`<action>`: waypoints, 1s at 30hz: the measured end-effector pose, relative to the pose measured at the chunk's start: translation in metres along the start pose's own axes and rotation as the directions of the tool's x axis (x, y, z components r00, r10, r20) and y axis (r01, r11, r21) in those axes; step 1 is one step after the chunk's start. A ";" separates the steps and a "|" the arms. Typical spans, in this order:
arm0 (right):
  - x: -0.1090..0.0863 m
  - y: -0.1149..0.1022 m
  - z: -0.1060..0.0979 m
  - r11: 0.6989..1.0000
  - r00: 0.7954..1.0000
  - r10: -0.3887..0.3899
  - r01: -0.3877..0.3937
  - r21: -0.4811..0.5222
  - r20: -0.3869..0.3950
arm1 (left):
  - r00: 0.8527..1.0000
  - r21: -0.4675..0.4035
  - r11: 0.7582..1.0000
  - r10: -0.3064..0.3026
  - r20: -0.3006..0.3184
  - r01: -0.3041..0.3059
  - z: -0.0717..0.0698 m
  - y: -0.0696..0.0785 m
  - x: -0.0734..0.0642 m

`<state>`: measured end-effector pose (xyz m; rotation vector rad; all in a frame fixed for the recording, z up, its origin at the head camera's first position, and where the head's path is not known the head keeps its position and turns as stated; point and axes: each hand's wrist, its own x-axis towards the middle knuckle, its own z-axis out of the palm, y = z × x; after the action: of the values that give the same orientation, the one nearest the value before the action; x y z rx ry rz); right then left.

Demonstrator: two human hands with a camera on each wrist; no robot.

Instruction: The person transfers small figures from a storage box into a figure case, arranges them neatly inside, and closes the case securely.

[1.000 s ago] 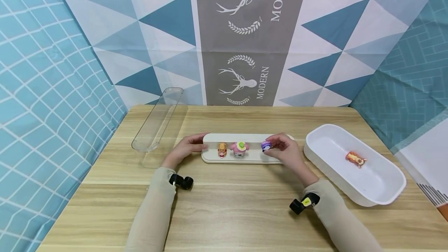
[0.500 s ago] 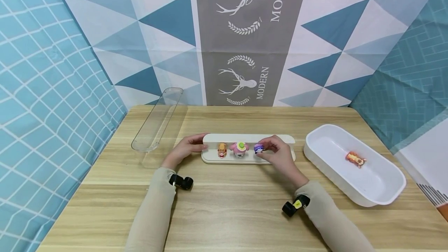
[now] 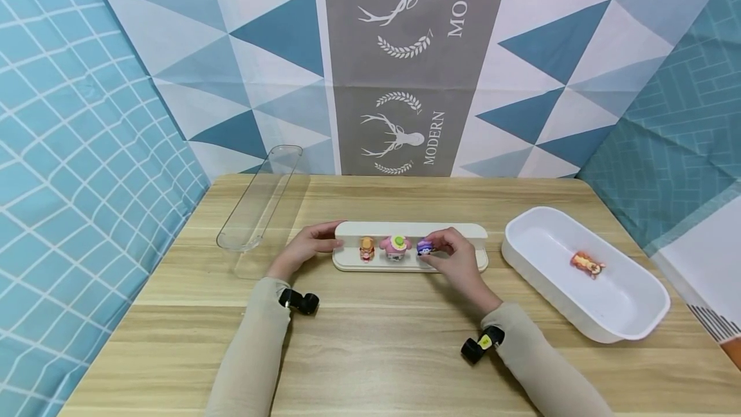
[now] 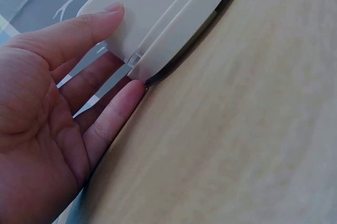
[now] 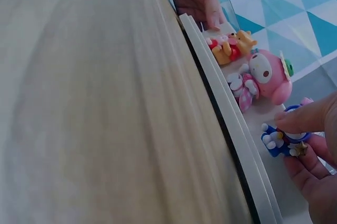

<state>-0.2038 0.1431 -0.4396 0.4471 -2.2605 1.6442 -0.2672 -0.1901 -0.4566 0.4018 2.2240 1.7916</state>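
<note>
My right hand pinches a small purple-hatted figurine between thumb and fingers. The figurine stands at the right part of a long cream display base with a raised back step. To its left on the base are a pink figurine with a green-topped hat and a yellow bear figurine in red. At the base's left end, my left hand holds on, thumb over the cream surface and fingers around the end. In the left wrist view the little fingertip is low at the base's corner.
On the right, a white plastic tub contains one orange figurine lying down. A clear long cover lies at the left of the wooden table. Patterned cloth hangs behind the table.
My right hand has slid the purple-hatted figurine leftward along the base, closer to the pink one. The left hand has stayed at the base's left end.
</note>
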 end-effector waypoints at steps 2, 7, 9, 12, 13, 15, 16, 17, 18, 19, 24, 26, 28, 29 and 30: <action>-0.002 -0.010 0.001 1.000 1.000 -0.004 0.004 -0.012 0.000 | 1.000 0.004 1.000 0.005 0.002 -0.005 0.000 0.000 -0.001; -0.005 -0.030 0.001 1.000 1.000 -0.011 0.011 -0.020 -0.002 | 1.000 0.005 1.000 0.005 0.008 -0.005 -0.001 0.002 -0.002; -0.005 -0.031 0.002 1.000 1.000 -0.008 0.008 -0.021 -0.006 | 1.000 0.010 1.000 0.008 0.008 -0.008 -0.001 0.002 -0.002; -0.003 -0.017 0.005 1.000 1.000 0.005 -0.005 -0.027 -0.019 | 1.000 0.022 1.000 0.018 0.008 -0.018 -0.001 0.001 -0.001; -0.003 -0.010 0.005 1.000 1.000 0.010 -0.011 -0.028 -0.024 | 1.000 0.026 0.999 0.019 0.007 -0.019 -0.001 0.001 -0.001; -0.002 0.001 0.007 0.999 0.999 0.011 -0.012 -0.044 -0.035 | 1.000 0.031 0.999 0.019 0.004 -0.019 -0.001 0.000 -0.001; -0.001 0.007 0.007 0.999 0.999 0.013 -0.015 -0.051 -0.040 | 1.000 0.031 0.999 0.016 0.003 -0.016 -0.001 0.000 -0.001; -0.001 0.009 0.008 0.998 0.999 0.014 -0.016 -0.060 -0.042 | 1.000 0.034 0.999 0.016 0.002 -0.016 -0.001 0.000 0.000; -0.001 0.010 0.008 0.998 0.999 0.010 -0.013 -0.068 -0.045 | 1.000 0.033 0.999 0.016 0.001 -0.016 -0.001 -0.001 0.000; -0.002 0.011 0.008 0.997 0.999 0.005 -0.009 -0.075 -0.047 | 1.000 0.031 0.999 0.015 0.001 -0.015 -0.001 -0.001 0.000; -0.002 0.014 0.008 0.994 0.998 -0.036 0.031 -0.102 -0.050 | 1.000 0.020 1.000 0.021 0.009 -0.021 -0.002 -0.002 0.001; -0.002 0.015 0.007 0.993 0.998 -0.048 0.042 -0.113 -0.047 | 1.000 0.022 1.000 0.022 0.012 -0.022 -0.002 -0.002 0.001; -0.001 0.014 0.007 0.991 0.998 -0.052 0.047 -0.124 -0.043 | 1.000 0.021 1.000 0.017 0.011 -0.017 -0.002 -0.002 0.001; -0.001 0.014 0.007 0.991 0.998 -0.053 0.047 -0.128 -0.039 | 1.000 0.019 1.000 0.012 0.010 -0.013 -0.002 -0.002 0.001; -0.001 0.014 0.007 0.990 0.998 -0.053 0.048 -0.131 -0.036 | 1.000 0.021 1.000 0.008 0.008 -0.008 -0.002 -0.001 0.001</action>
<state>-0.2091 0.1405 -0.4543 0.4327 -2.2913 1.4573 -0.2687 -0.1914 -0.4577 0.4216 2.2404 1.7689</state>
